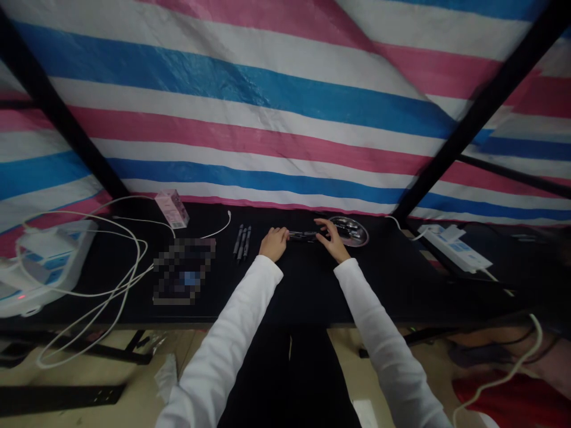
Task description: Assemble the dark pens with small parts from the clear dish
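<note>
Between my two hands, a small group of dark, slim pen parts (303, 236) lies crosswise on the black table (303, 291). My left hand (274, 244) is closed, with its fingertips together at the left end of these parts. At their right end is my right hand (332, 241), fingers curved and apart from the thumb, which comes close to the parts. Just behind and right of it sits a shiny round metal dish (357, 232) holding more slim parts, partly hidden by that hand. Three dark pens (242, 242) lie side by side left of my left hand.
A pink box (172, 208) stands at the back left, behind a pixelated flat object (185, 271). White cables loop around a large power strip (57, 261) at far left. Another power strip (455, 246) lies at right. Striped sheeting (267, 131) hangs behind the table.
</note>
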Tool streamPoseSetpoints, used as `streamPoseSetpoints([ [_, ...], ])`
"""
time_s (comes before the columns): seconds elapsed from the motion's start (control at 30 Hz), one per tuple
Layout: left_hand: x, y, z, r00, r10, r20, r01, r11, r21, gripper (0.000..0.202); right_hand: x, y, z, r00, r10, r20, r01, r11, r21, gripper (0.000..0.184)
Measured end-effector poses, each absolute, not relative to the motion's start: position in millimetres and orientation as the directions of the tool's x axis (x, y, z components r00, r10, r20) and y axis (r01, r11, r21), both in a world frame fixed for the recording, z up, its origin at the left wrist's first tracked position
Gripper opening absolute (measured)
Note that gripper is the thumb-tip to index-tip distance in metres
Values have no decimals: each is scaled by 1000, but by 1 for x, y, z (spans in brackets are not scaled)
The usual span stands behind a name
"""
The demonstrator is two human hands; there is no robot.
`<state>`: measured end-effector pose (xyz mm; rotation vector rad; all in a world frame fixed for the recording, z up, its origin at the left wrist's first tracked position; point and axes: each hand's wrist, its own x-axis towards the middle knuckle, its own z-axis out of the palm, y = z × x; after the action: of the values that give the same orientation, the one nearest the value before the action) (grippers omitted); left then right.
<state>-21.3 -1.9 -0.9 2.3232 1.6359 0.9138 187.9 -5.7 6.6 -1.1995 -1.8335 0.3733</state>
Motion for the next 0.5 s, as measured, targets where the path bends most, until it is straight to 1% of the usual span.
streamPoseSetpoints([
  [0.1, -21, -3, -1, 234, 888, 396, 794, -409, 449, 34, 187, -2, 3, -121, 897, 424, 577, 411, -705, 31],
  [0.17, -20, -2, -2, 238, 886, 397, 797, -412, 442, 33, 187, 0, 1, -154, 918, 366, 589, 383, -711, 33],
  [0.2, -20, -2, -3, 236, 887, 397, 798, -410, 442, 32, 188, 0, 1, -178, 916, 359, 588, 391, -708, 31],
  [0.27, -21, 0, -4, 225, 889, 398, 794, -404, 454, 31, 188, -2, 2, -222, 893, 392, 563, 446, -696, 24],
  [0.37, -21, 1, -4, 219, 890, 400, 785, -404, 470, 30, 187, -6, 6, -231, 857, 460, 532, 507, -678, 42],
  [0.43, -21, 1, -4, 227, 887, 401, 788, -410, 460, 30, 186, -6, 7, -187, 874, 449, 521, 476, -709, 43],
  [0.5, -20, 0, -5, 240, 883, 404, 788, -421, 450, 30, 184, -5, 5, -160, 900, 405, 521, 426, -740, 37],
])
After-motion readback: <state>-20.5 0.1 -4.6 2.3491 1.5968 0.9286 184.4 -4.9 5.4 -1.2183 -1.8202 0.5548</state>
